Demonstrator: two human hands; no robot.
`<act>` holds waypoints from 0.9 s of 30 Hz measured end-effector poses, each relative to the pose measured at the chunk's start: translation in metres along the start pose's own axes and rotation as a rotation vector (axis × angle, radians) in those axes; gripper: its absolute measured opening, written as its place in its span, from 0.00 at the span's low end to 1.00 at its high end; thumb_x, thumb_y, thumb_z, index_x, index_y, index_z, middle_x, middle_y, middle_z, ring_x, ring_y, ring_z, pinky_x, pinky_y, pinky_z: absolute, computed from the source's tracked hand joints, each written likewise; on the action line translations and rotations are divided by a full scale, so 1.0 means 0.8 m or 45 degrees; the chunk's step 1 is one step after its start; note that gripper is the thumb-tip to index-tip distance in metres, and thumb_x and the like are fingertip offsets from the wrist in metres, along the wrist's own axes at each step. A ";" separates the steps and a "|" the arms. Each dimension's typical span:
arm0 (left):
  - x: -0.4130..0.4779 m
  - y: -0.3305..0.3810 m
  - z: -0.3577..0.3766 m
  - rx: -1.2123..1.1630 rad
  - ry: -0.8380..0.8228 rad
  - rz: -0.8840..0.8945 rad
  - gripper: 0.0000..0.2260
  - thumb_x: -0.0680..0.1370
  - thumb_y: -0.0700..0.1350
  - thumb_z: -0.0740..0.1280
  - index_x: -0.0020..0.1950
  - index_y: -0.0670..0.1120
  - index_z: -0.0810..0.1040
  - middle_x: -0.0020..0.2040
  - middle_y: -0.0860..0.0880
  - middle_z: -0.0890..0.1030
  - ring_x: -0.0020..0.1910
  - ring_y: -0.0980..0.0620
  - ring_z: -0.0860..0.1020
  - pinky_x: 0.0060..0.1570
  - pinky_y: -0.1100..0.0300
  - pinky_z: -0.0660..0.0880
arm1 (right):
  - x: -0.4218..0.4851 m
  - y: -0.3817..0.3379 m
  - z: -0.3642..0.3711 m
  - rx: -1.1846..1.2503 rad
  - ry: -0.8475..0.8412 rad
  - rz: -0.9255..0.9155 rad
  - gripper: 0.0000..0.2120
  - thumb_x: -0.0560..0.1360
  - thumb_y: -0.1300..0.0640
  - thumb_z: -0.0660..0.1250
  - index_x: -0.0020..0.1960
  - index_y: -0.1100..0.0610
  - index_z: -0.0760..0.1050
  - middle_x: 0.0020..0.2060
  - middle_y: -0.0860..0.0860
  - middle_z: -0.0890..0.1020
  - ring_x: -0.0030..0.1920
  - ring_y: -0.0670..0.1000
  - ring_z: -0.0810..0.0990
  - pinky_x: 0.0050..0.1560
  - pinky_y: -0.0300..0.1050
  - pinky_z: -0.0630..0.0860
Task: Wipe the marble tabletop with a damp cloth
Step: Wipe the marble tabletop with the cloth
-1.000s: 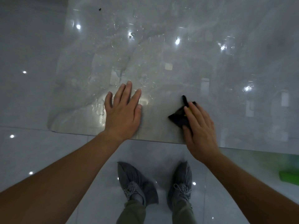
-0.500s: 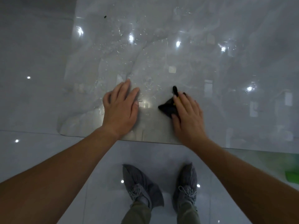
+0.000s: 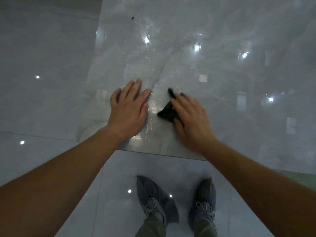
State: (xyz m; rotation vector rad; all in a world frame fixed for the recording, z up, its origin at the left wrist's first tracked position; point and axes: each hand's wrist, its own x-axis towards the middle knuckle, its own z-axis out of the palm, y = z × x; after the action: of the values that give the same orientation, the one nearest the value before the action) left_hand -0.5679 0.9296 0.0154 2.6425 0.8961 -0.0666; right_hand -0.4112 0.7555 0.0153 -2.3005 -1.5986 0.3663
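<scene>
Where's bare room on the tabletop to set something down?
Free: tabletop right of the right hand, to the picture's edge; also beyond both hands, bar water drops and a dark speck. Crowded: the near edge, left hand flat, right hand pressing the cloth.

The right hand (image 3: 191, 120) is blurred and covers most of the dark cloth (image 3: 166, 113). The bench (image 3: 222, 31) runs off the top and right edges.

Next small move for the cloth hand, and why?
Probably slide the cloth a little leftward, toward the left hand. The right hand presses the cloth flat on the tabletop, and shiny water streaks lie just left of it, between the two hands, so that strip looks unwiped. The left hand lies flat on the marble, bracing.
</scene>
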 end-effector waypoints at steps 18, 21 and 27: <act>-0.038 -0.054 -0.020 -0.053 0.090 -0.169 0.19 0.81 0.51 0.53 0.68 0.51 0.74 0.78 0.44 0.65 0.78 0.43 0.58 0.74 0.37 0.51 | 0.081 -0.058 0.018 0.035 -0.011 0.107 0.28 0.79 0.52 0.57 0.79 0.54 0.63 0.79 0.54 0.63 0.79 0.59 0.59 0.78 0.59 0.55; -0.038 -0.055 -0.026 -0.078 0.051 -0.187 0.21 0.80 0.51 0.52 0.69 0.52 0.75 0.78 0.45 0.66 0.79 0.44 0.59 0.75 0.38 0.52 | 0.066 -0.082 0.029 -0.004 -0.017 0.073 0.29 0.78 0.52 0.59 0.79 0.55 0.63 0.80 0.53 0.62 0.79 0.60 0.58 0.78 0.59 0.55; -0.039 -0.066 -0.046 -0.134 -0.120 -0.125 0.25 0.81 0.53 0.48 0.75 0.51 0.71 0.81 0.46 0.60 0.81 0.45 0.55 0.78 0.40 0.50 | 0.005 -0.078 0.021 -0.040 -0.214 -0.363 0.27 0.79 0.53 0.60 0.78 0.55 0.65 0.79 0.53 0.64 0.79 0.59 0.61 0.78 0.59 0.59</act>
State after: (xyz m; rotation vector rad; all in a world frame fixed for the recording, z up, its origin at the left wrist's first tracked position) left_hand -0.6267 0.9633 0.0383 2.4763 0.9697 -0.1624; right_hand -0.4695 0.7813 0.0246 -2.0686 -1.9945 0.4762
